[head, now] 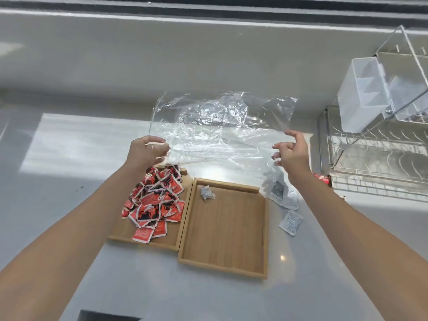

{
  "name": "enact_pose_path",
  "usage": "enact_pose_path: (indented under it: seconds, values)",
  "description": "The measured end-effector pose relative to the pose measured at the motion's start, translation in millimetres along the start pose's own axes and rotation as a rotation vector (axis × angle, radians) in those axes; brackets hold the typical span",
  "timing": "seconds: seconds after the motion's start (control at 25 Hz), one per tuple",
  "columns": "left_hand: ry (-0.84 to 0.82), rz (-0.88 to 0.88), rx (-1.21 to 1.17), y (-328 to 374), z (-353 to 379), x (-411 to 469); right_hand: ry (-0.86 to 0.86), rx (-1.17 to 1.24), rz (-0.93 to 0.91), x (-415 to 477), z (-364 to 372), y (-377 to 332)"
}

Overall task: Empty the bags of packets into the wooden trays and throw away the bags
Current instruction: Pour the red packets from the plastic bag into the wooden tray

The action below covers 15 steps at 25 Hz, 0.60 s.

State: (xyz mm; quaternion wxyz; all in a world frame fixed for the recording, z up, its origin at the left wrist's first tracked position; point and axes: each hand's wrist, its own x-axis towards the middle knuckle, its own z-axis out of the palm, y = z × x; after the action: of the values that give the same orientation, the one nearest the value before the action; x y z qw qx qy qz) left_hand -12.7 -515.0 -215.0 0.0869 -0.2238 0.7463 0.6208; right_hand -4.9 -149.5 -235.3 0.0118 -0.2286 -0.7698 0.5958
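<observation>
A clear, crinkled plastic bag (217, 128) is stretched in the air above the counter. My left hand (148, 150) pinches its lower left corner and my right hand (293, 150) pinches its right edge. The bag looks empty. Below my left hand, the left wooden tray (171, 240) holds a heap of red packets (155, 202). The right wooden tray (231, 262) holds a single crumpled silver packet (206, 193). White packets (290, 222) and a second clear bag (281, 192) lie on the counter right of that tray.
A wire dish rack (375, 156) with a white plastic caddy (361, 93) stands at the right. A red packet (323, 178) lies by its base. A white wall runs behind the counter. A dark opening (108, 316) shows at the near edge.
</observation>
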Motion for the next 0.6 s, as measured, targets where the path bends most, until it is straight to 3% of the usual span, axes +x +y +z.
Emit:
enact_pose_path:
  seconds: [0.28, 0.48, 0.6]
  values:
    - [0.112, 0.071, 0.339, -27.8, 29.1, 62.6, 0.009, -0.112, 0.038, 61.0, 40.7, 42.1]
    - [0.082, 0.111, 0.524, -42.3, 43.3, 82.2, 0.026, -0.240, 0.059, 75.7, 57.0, 63.7]
    - [0.216, 0.308, 0.852, -44.1, 54.7, 74.6, 0.060, -0.296, -0.032, 64.1, 61.4, 64.5]
